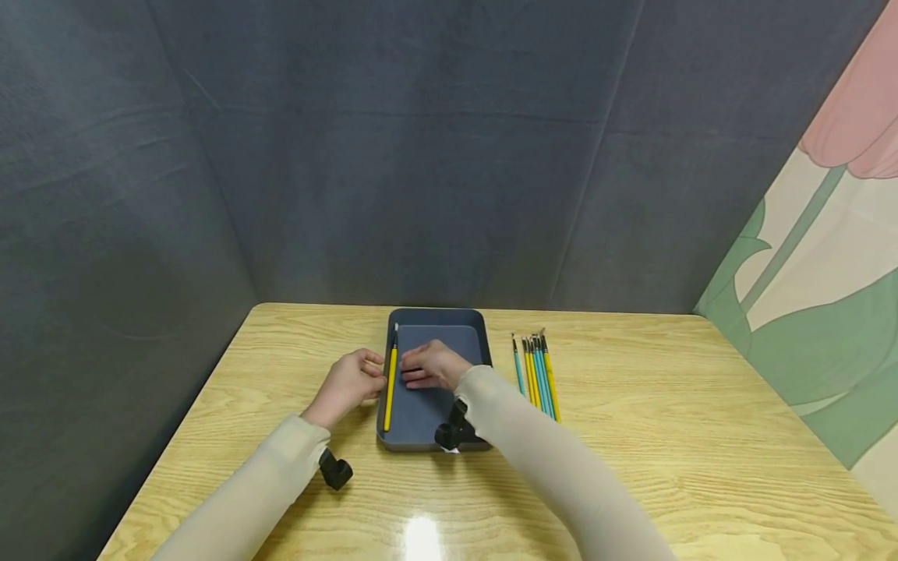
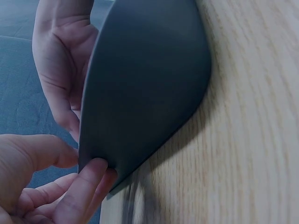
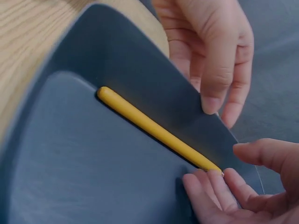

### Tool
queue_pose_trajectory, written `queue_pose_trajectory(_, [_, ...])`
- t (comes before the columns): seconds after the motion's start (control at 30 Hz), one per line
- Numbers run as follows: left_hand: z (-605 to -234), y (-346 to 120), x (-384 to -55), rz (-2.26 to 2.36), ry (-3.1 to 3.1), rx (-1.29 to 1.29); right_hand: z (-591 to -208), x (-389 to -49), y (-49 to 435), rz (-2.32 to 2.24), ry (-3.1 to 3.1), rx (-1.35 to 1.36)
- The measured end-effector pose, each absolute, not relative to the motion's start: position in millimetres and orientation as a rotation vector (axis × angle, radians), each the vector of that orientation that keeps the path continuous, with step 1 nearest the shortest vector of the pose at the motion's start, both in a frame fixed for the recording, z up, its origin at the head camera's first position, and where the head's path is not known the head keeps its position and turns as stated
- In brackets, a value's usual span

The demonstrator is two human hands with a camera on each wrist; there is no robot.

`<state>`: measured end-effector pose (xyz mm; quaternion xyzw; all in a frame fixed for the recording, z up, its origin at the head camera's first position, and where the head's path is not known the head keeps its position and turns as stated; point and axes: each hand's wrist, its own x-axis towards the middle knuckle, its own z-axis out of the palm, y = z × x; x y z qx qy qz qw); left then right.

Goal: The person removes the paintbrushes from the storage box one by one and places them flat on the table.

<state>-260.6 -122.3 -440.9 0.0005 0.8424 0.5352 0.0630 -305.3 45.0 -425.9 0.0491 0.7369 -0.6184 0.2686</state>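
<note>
A yellow-handled paintbrush [image 1: 390, 389] lies along the left wall inside the grey tray [image 1: 414, 446], bristles toward the far end. With thumb at the rim and fingers against the outside wall, my left hand [image 1: 348, 380] holds the tray's left side. Inside the tray, my right hand [image 1: 433, 365] is beside the brush. In the right wrist view, that hand's fingertips [image 3: 217, 179] touch or nearly touch the end of the yellow handle [image 3: 159, 130]. Its thumb stays apart, near the tray's rim, and the fingers are loosely bent. The brush's bristle end is hidden there.
Several yellow and light-blue paintbrushes [image 1: 536, 374] lie side by side on the wooden table [image 1: 666, 421], right of the tray. A dark cloth [image 1: 421, 156] hangs behind the table and at its left. A flower-patterned cloth [image 1: 828, 296] is at the right.
</note>
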Motion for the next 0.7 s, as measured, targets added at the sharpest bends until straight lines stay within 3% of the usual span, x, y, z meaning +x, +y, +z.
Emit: queue_pose_trajectory(0.7, [-441.6, -122.6, -260.1, 1.630, 2.564, 0.043, -429.4, -315.3, 26.2, -1.675, 1.945, 0.286])
